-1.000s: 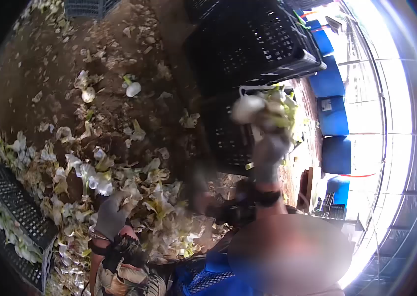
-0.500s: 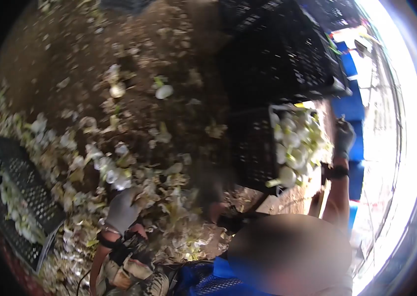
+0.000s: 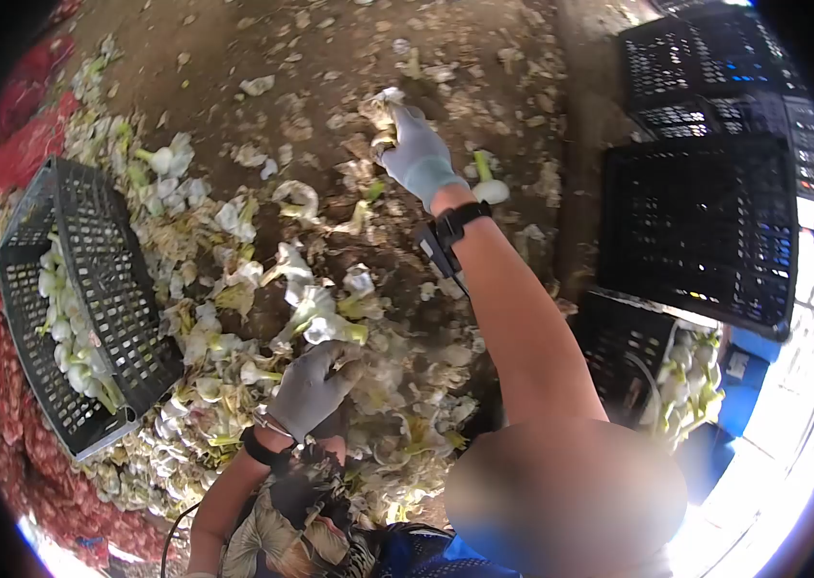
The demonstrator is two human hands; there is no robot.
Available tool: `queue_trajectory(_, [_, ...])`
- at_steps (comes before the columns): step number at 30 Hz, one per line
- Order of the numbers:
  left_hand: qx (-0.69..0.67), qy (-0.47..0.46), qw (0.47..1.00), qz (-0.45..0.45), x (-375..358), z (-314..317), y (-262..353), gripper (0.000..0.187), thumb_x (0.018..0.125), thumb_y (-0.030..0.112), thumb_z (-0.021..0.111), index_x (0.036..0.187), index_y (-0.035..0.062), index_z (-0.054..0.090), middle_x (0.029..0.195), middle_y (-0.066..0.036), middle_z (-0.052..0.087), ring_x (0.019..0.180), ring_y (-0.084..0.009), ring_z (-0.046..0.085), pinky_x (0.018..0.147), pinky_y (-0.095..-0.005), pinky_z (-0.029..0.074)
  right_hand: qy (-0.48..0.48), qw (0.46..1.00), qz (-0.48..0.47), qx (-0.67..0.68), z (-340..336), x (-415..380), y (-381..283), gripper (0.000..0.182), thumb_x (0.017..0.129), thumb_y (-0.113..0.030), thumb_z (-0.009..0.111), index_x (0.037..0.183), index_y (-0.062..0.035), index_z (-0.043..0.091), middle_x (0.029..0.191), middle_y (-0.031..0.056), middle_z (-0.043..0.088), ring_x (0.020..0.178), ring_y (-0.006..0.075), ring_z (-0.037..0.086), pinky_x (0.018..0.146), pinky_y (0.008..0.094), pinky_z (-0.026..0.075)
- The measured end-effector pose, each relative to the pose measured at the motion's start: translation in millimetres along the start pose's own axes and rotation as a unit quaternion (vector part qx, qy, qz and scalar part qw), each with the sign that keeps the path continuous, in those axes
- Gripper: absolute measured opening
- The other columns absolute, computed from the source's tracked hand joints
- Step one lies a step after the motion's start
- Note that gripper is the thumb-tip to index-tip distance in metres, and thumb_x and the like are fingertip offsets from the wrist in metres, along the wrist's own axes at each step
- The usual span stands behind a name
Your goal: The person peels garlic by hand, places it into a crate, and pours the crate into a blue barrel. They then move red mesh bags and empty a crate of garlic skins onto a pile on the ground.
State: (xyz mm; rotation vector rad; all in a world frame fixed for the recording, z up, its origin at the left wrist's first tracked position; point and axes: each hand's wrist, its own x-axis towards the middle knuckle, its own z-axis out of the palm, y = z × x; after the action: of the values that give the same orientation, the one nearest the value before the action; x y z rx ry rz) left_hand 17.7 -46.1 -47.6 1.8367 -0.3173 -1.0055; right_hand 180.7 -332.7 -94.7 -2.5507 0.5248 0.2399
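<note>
Picking leafy bits off the dirt floor

Our right hand [image 3: 417, 154] fingers pinch a soft, light, pale leafy scrap [image 3: 383, 101]; our left hand [image 3: 311, 390] fingers curl closed on pale loose leaves [image 3: 330, 328].

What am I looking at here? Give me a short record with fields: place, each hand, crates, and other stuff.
Place: dirt floor strewn with pale leaf scraps
Right hand: gloved, stretched far out, fingers on a scrap on the floor
Left hand: gloved, resting on the scrap pile close in
Left crate: black, tipped on its side, white bulbs inside
Right crate: black, holds white bulbs with green stalks
Empty crate: black, above the right crate
Other: red mesh sacks at the left edge
</note>
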Motion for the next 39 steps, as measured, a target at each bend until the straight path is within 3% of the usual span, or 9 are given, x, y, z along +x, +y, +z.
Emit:
queue_trajectory(5, [0.013,0.104,0.994,0.024,26,-26,11,0.054,0.084,0.021,0.07,0.129,-0.0001,0.051,0.107,-0.018,0.063,0.1,-0.0328,0.061,0.088,-0.0385,0.049,0.011,0.969,0.027,0.247,31,-22,-5,0.034,0.082,-0.008,0.059,0.116,-0.0083,0.065,0.099,0.0151,0.07,0.09,0.0274,0.069,0.079,0.0342,0.054])
queue_trajectory(7, [0.105,0.219,0.962,0.123,39,-29,20,0.064,0.081,0.011,0.071,0.137,0.001,0.042,0.124,-0.015,0.056,0.114,-0.0262,0.056,0.097,-0.0353,0.044,-0.062,0.863,0.143,0.481,16,-72,-22,0.024,0.085,-0.001,0.063,0.109,-0.0063,0.069,0.085,0.0092,0.07,0.065,0.0124,0.065,0.056,0.0274,0.051])
queue_trajectory(11, [0.013,0.152,0.982,0.11,51,-30,33,0.07,0.073,0.006,0.074,0.135,-0.0006,0.04,0.123,-0.02,0.052,0.111,-0.034,0.054,0.094,-0.0403,0.045,-0.061,0.707,0.114,0.696,8,-148,-46,0.031,0.089,-0.006,0.062,0.12,-0.0038,0.063,0.093,0.0056,0.067,0.075,0.0123,0.061,0.069,0.0255,0.052])
queue_trajectory(15, [0.101,0.202,0.963,0.149,47,-25,25,0.069,0.071,0.004,0.075,0.131,-0.0004,0.043,0.109,-0.02,0.054,0.102,-0.0371,0.055,0.089,-0.0417,0.046,-0.081,0.808,0.265,0.52,15,-171,-49,0.026,0.09,-0.007,0.059,0.114,0.0014,0.065,0.092,0.0101,0.069,0.079,0.015,0.063,0.074,0.0271,0.05])
queue_trajectory(18, [0.157,0.186,0.959,0.148,40,-28,23,0.065,0.073,0.012,0.077,0.128,-0.0028,0.045,0.116,-0.023,0.053,0.106,-0.0384,0.055,0.092,-0.0396,0.046,-0.054,0.932,0.118,0.339,25,-186,-56,0.027,0.087,-0.004,0.053,0.109,0.0094,0.061,0.084,0.02,0.068,0.078,0.0171,0.063,0.075,0.0298,0.049])
queue_trajectory(24, [-0.275,0.089,0.957,0.027,26,-35,16,0.064,0.083,0.014,0.069,0.137,-0.0026,0.04,0.123,-0.015,0.056,0.113,-0.021,0.054,0.098,-0.0316,0.043,-0.074,0.914,0.025,0.398,13,-207,-46,0.026,0.087,-0.005,0.056,0.108,0.0084,0.062,0.089,0.0145,0.069,0.082,0.014,0.062,0.076,0.0286,0.05])
queue_trajectory(30, [-0.235,0.052,0.97,0.031,24,-33,5,0.057,0.092,0.024,0.061,0.137,-0.0032,0.042,0.119,-0.011,0.059,0.11,-0.0163,0.055,0.098,-0.03,0.043,-0.062,0.893,-0.119,0.43,15,-200,-44,0.029,0.086,-0.005,0.064,0.114,0.0043,0.061,0.094,0.0039,0.068,0.085,0.0111,0.061,0.079,0.028,0.051])
queue_trajectory(34, [-0.429,0.012,0.902,-0.049,15,-46,17,0.059,0.095,0.053,0.047,0.12,0.001,0.056,0.093,-0.008,0.064,0.082,-0.0151,0.062,0.074,-0.0279,0.051,-0.187,0.812,0.111,0.541,5,-206,-56,0.025,0.082,0.003,0.064,0.108,0.0026,0.065,0.095,0.0061,0.069,0.087,0.0144,0.064,0.079,0.0285,0.052])
queue_trajectory(39, [-0.152,-0.063,0.977,-0.137,-8,-63,30,0.048,0.094,0.044,0.052,0.114,0.0014,0.056,0.096,-0.013,0.068,0.073,-0.0242,0.066,0.066,-0.0359,0.054,-0.106,0.911,-0.12,0.379,4,-205,-53,0.037,0.07,0.011,0.063,0.104,-0.0015,0.068,0.095,0.0163,0.067,0.091,0.0286,0.067,0.081,0.0298,0.051])
